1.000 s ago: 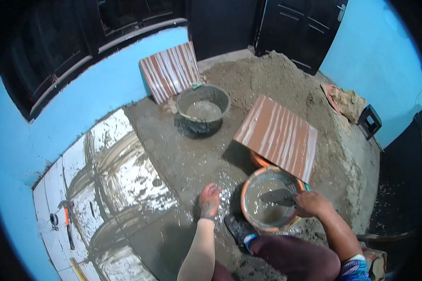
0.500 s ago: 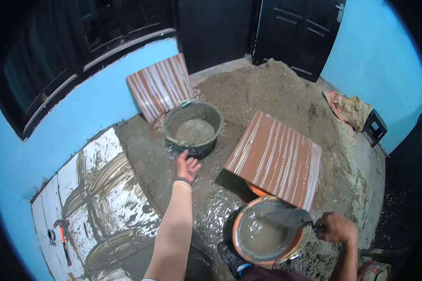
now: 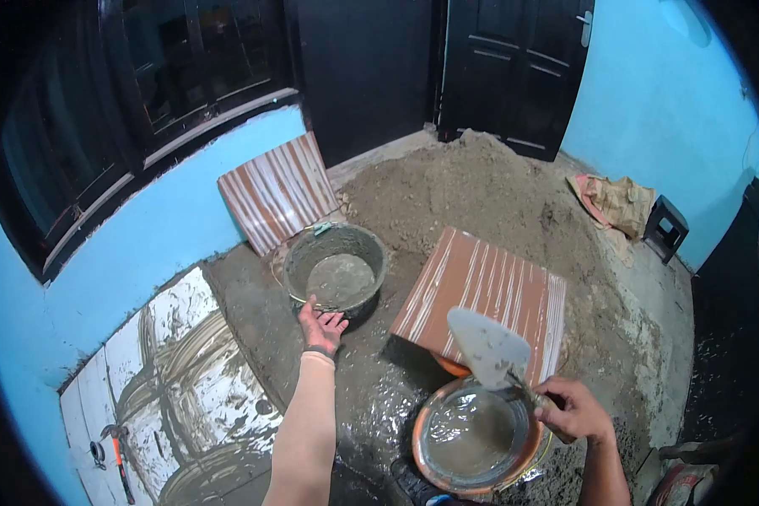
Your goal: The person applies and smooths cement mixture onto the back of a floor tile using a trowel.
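My right hand (image 3: 572,408) grips the handle of a pointed trowel (image 3: 487,344), its wet grey blade raised over the edge of a striped brown tile. Below it stands an orange-rimmed bucket (image 3: 422,451) of murky grey-brown water. My left hand (image 3: 321,327) reaches forward with fingers apart, fingertips right at the near rim of a black bucket (image 3: 378,282). Inside that bucket lies a layer of grey mortar (image 3: 339,280). The striped tile (image 3: 481,291) leans on an orange object mostly hidden beneath it.
A mound of sand (image 3: 455,190) spreads before the dark door (image 3: 514,76). Another striped tile (image 3: 278,194) leans on the blue wall. Mortar-smeared white tiles (image 3: 177,308) cover the floor at left, with a hammer (image 3: 120,462) on them. A sack (image 3: 614,205) and black stool (image 3: 666,228) stand right.
The trowel has risen from over the water bucket, its blade now pointing up and left. My left hand stays by the black bucket, now at its rim. The view has tilted up slightly.
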The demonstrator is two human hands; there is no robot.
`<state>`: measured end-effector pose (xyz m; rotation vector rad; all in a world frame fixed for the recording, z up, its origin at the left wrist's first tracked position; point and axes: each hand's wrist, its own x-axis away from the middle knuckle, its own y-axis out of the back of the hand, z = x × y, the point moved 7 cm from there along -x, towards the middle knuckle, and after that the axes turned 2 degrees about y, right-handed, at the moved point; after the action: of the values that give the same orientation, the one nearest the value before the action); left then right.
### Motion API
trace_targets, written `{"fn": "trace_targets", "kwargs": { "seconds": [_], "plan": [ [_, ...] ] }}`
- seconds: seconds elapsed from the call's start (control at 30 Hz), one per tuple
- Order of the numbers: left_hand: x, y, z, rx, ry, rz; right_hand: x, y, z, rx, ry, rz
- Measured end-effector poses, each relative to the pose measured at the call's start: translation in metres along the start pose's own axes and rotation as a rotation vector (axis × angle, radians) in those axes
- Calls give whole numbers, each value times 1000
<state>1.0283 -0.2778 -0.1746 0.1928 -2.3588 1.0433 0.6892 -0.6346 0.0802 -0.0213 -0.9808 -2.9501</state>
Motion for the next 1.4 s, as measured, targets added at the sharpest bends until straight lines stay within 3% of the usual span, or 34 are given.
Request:
{"fn": "trace_targets", "kwargs": {
  "seconds": [0.03,0.27,0.5,0.6,0.73,0.87,1.03,1.13,1.4],
  "plan": [
    [14,3,1,-14,-6,0,-4,-5,4,-45,24,-26],
    [128,77,25,42,-9,-133,-33,-76,-3,-252,-317,-39],
    [236,143,95,112,-9,-133,-97,-143,78,380,117,119],
    [276,139,106,46,-157,-87,-131,-196,69,651,308,181],
    [280,135,102,59,-125,-114,-172,-265,50,957,353,411],
    [263,166,95,-373,-125,-157,-197,-306,26,1002,327,455],
    [293,154,19,-1204,-738,-430,-198,-325,8,915,309,576],
    [294,150,17,-1288,-767,-344,-202,-329,1,930,293,587],
    [283,164,28,-1284,-771,-368,-176,-333,18,852,251,773]
  ]
}}
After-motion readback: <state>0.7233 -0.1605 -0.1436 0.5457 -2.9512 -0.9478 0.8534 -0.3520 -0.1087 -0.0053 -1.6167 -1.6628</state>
